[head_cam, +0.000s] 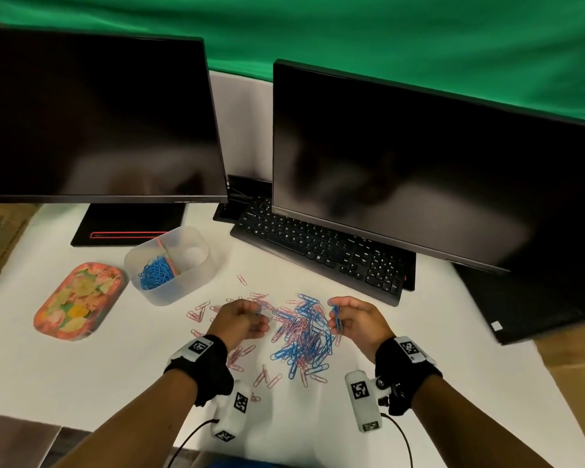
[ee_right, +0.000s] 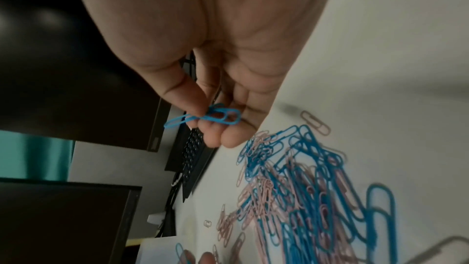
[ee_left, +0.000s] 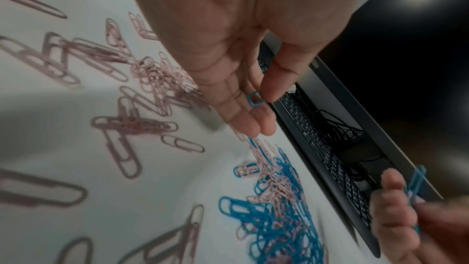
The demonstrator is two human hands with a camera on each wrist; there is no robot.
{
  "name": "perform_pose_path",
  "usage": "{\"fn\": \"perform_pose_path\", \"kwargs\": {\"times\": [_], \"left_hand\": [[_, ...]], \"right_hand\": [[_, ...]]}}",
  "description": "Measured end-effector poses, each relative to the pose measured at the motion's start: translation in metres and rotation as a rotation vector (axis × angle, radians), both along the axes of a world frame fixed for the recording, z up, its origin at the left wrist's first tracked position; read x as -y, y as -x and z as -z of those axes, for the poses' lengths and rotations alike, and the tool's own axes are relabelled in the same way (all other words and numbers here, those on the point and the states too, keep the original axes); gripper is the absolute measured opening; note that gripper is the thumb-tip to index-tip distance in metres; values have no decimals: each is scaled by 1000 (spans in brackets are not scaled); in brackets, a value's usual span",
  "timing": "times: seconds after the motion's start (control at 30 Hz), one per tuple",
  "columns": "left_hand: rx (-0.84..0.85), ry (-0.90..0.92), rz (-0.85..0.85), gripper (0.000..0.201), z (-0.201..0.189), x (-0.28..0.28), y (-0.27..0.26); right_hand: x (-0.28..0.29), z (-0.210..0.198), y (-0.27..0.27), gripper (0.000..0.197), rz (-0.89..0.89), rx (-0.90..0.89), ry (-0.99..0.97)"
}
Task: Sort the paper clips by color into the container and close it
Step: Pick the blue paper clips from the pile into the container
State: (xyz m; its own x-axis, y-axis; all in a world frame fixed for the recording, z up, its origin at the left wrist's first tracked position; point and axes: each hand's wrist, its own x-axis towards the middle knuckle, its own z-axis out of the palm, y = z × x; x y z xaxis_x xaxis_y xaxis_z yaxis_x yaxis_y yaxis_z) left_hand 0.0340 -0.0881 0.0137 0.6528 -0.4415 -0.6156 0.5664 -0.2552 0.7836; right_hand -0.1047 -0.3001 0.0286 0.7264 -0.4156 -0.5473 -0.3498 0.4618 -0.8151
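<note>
Both hands hover over the mixed pile: left hand pinches one blue clip, right hand apparently several blue clips.

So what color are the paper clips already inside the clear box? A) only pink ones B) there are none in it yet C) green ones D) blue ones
D: in the head view a heap of blue paper clips lies in one compartment of the clear container, left of its pink divider; the other compartment looks bare.
</note>
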Motion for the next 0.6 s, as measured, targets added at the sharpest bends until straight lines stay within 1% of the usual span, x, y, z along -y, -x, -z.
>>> {"fn": "perform_pose_path", "kwargs": {"times": [0.1, 0.17, 0.2, 0.23, 0.33, 0.37, 0.47, 0.53, 0.6], "left_hand": [[-45, 28, -38, 20, -3, 7, 6], [-53, 27, -22, 21, -5, 13, 12], [-43, 16, 1, 20, -5, 16, 16], [-19, -8, 38, 19, -4, 19, 19], [80, -97, 171, 17, 0, 28, 28], [141, -144, 223, 19, 0, 31, 33], [485, -347, 462, 26, 1, 37, 51], [617, -438, 641, 24, 1, 39, 64], [726, -522, 796, 26, 5, 42, 73]], "right_hand": [[-1, -1, 1, 27, 69, -25, -75], [1, 4, 1, 20, 110, -98, -36], [3, 9, 1, 16, 102, -160, 37], [5, 13, 1, 14, 58, -233, 145], [4, 20, 7, 19, -234, -459, 605], [0, 18, 9, 20, -312, -511, 720], [-13, 16, 15, 25, -443, -605, 887], [-22, 18, 17, 31, -523, -639, 984], [-29, 21, 16, 32, -556, -663, 1030]]}}
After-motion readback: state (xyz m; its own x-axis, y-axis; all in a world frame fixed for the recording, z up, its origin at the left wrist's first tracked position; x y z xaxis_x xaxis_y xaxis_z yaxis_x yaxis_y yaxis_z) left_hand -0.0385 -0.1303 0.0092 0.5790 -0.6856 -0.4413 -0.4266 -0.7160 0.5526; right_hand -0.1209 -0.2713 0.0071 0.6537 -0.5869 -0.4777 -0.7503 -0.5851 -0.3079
